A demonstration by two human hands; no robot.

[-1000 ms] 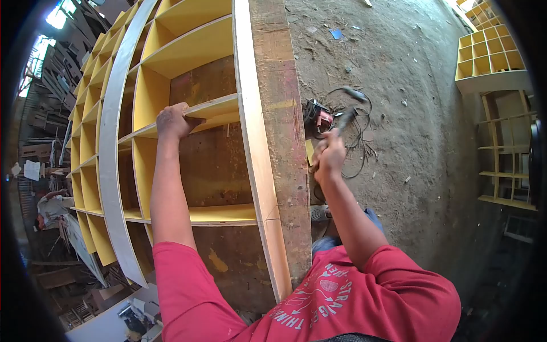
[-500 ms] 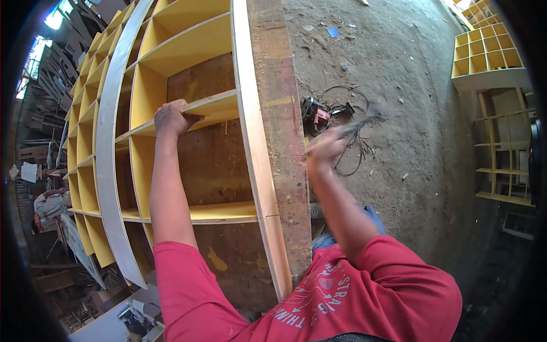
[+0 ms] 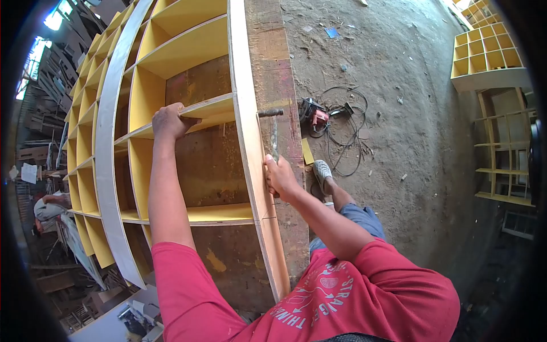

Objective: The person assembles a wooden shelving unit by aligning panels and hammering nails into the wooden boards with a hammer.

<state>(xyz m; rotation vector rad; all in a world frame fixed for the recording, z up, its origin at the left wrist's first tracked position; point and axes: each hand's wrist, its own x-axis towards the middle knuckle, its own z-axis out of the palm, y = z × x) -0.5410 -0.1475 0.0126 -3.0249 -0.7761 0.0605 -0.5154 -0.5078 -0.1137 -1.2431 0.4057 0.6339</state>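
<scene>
My left hand grips the edge of a yellow divider inside a large wooden shelf frame, fingers wrapped over it. The frame's long pale side board runs along the edge of a worn brown workbench. In my right hand is a hammer, held by its handle. The hammer head is at the outer face of the side board, near where the divider meets it; whether they touch is hard to tell.
A red power tool with a looped black cable lies on the dirt floor. A yellow offcut is beside the bench. More yellow grid shelving stands at the right. Another person is at the far left.
My right hand has swung the hammer from over the floor leftward to the side board. My left hand keeps its hold on the divider. The person at the far left has shifted.
</scene>
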